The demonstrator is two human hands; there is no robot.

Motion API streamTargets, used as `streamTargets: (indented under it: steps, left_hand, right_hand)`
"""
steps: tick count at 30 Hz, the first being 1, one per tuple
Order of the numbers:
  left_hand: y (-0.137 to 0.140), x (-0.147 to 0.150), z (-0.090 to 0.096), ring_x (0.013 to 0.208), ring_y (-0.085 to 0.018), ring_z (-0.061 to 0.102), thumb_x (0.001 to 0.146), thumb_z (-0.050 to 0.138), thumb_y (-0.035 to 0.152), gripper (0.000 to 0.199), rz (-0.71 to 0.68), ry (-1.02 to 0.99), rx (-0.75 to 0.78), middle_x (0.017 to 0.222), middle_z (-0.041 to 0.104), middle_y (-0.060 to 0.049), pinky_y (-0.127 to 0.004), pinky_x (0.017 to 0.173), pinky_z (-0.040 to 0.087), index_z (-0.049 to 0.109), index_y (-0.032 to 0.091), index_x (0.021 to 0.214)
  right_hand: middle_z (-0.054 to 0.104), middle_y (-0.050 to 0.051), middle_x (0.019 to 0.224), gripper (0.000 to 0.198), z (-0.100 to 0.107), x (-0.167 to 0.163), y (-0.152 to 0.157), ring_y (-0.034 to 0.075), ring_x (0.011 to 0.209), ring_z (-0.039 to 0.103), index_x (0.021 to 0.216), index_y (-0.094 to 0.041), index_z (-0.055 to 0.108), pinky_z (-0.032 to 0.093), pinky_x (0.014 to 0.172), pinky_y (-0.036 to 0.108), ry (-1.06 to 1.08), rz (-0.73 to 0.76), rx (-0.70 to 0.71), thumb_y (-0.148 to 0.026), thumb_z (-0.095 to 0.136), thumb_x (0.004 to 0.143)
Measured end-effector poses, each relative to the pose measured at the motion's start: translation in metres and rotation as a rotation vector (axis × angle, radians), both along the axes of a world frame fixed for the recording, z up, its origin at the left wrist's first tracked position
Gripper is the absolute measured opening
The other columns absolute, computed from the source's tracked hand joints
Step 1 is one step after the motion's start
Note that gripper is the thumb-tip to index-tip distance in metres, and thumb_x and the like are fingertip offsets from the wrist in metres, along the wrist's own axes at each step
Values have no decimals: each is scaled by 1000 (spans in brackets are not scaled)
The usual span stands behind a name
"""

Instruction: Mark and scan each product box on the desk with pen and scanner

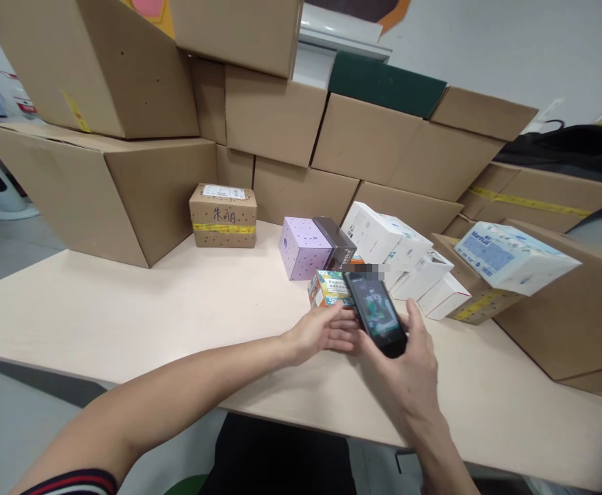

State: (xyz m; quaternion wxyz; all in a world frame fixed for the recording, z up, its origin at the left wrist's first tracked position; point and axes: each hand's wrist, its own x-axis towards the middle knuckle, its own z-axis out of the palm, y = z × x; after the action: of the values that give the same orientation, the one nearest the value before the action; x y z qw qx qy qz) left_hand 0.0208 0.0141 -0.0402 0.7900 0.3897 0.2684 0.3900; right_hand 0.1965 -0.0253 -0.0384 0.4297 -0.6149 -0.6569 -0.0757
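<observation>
A black smartphone (378, 313) with a lit screen is tilted in my right hand (414, 364), whose thumb and fingers close on its lower sides. My left hand (326, 330) is beside the phone's left edge, fingers stretched out and partly behind it. Whether those fingers touch the phone I cannot tell. Just beyond the left hand lies a small colourful box (328, 287), partly covered by the phone. Behind it stand a purple dotted box (305, 249) and a dark brown box (338, 240).
White boxes (401, 251) line the table's (218, 295) right side. A blue and white pack (512, 256) rests on a taped carton. A small taped carton (223, 218) stands back left. Large cardboard boxes (275, 113) are stacked along the back, left and right.
</observation>
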Motion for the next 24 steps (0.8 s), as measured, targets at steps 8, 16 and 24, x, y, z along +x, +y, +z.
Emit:
streamTargets:
  steps: [8, 16, 24]
  left_hand:
    - [0, -21, 9, 82, -21, 58, 73, 57, 24, 20, 638, 531, 1126, 84, 62, -6, -36, 77, 50, 68, 18, 88]
    - [40, -37, 3, 141, -37, 33, 60, 76, 33, 96, 377, 852, 824, 148, 38, -17, -56, 117, 29, 38, 18, 148]
    - [52, -45, -11, 142, -38, 37, 57, 86, 33, 121, 266, 648, 735, 154, 38, -17, -55, 118, 30, 20, 20, 158]
  right_hand:
    - [62, 25, 124, 103, 13, 92, -2, 46, 116, 56, 155, -10, 30, 46, 94, 54, -108, -400, -342, -72, 57, 77]
    - [64, 26, 111, 106, -11, 162, -1, 45, 107, 63, 154, -7, 31, 46, 96, 50, -228, -572, -616, -81, 40, 78]
    - [56, 31, 126, 97, -13, 151, -3, 50, 125, 50, 147, -7, 44, 38, 104, 59, -253, -539, -554, -79, 33, 83]
